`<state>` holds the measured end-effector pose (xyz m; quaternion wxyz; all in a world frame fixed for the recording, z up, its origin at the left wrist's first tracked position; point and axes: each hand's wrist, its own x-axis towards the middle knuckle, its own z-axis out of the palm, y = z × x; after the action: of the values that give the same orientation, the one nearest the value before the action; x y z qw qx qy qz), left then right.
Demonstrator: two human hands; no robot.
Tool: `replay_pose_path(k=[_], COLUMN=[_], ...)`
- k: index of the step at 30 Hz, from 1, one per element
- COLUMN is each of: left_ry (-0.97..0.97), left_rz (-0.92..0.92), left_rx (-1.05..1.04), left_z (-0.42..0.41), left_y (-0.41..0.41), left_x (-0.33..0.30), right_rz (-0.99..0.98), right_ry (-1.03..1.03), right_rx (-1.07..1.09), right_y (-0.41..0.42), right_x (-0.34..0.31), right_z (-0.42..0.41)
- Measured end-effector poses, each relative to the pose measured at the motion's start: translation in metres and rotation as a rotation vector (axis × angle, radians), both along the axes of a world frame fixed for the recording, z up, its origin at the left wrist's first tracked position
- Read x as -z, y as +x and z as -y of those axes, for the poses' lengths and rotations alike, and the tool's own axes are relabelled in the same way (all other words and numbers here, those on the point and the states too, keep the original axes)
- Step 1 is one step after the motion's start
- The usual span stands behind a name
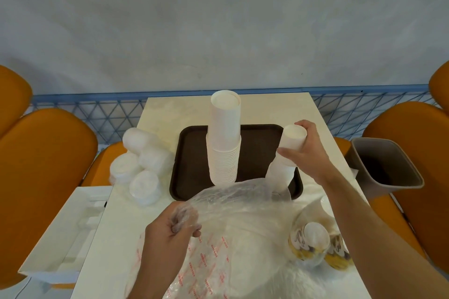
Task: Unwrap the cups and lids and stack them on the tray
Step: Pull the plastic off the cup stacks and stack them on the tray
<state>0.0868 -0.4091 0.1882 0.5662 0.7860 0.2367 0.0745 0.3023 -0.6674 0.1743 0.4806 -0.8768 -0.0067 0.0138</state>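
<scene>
Plastic wrap (233,204) in curled left fingers (181,219)

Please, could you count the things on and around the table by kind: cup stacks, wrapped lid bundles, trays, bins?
White cup stacks standing on the tray: 2, the tall stack and the one the right hand grips
Printed cup stacks in plastic: 2
Wrapped lid bundles: 4
Brown tray: 1
Waste bin: 1
Total: 10
</scene>
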Motion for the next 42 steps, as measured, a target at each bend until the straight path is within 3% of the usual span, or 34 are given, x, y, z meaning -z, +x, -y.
replay_pose_path(k=[9,19,23,28,33,38,42], left_ry=[0.0,-0.054,-0.196,-0.529,-0.815,-0.883,-0.85], left_rz=[0.03,0.056,0.081,0.079,0.062,-0.001,0.0], left_rx=[0.013,0.006,-0.049,-0.16,-0.141,-0.123,-0.139], left_z=[0.007,0.017,0.021,0.028,0.047,0.071,0.083], left_y=[0.009,0.02,0.024,0.03,0.036,0.039,0.039], left_x=[0.005,0.002,-0.001,-0.008,-0.016,-0.017,-0.008], right_rz=[0.022,-0.182,-0.084,-0.004,-0.194,-0.521,-0.403], right_ry=[-0.401,-0.568,-0.679,-0.409,-0.046,0.294,0.364], right_rx=[-0.018,-0.069,-0.134,-0.074,-0.219,-0.432,-0.371], right_y=[0.006,-0.001,-0.005,-0.019,-0.059,-0.104,-0.118], right_x=[0.013,0.02,0.008,-0.022,-0.038,-0.053,-0.053], right_z=[-0.003,-0.014,-0.012,0.002,-0.002,-0.036,-0.064])
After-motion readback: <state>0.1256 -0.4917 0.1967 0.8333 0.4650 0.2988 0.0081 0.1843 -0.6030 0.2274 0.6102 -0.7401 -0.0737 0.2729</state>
